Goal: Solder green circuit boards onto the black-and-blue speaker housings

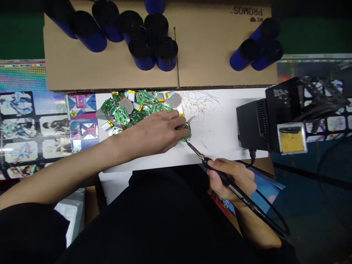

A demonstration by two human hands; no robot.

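My left hand (167, 130) is closed on the edge of a small round green circuit board (187, 136) above the white work surface. Its fingers cover most of that board. Between the fingers of my right hand (233, 178) is the black handle of a soldering iron (227, 180), pointing up and to the left. The iron's tip touches or nearly touches the board's lower edge; I cannot tell which. Beyond my left hand lies a heap of green circuit boards (143, 98) with thin wires and small silver batteries with yellow tape (131, 96).
A black soldering station (253, 123) stands at the right, with a yellow sponge (291, 141) in a tray. Several blue cylinders with black tops (166, 55) stand on a cardboard box (203, 69) at the back. Thin wire scraps (203, 98) and crumbs litter the white sheet (220, 128).
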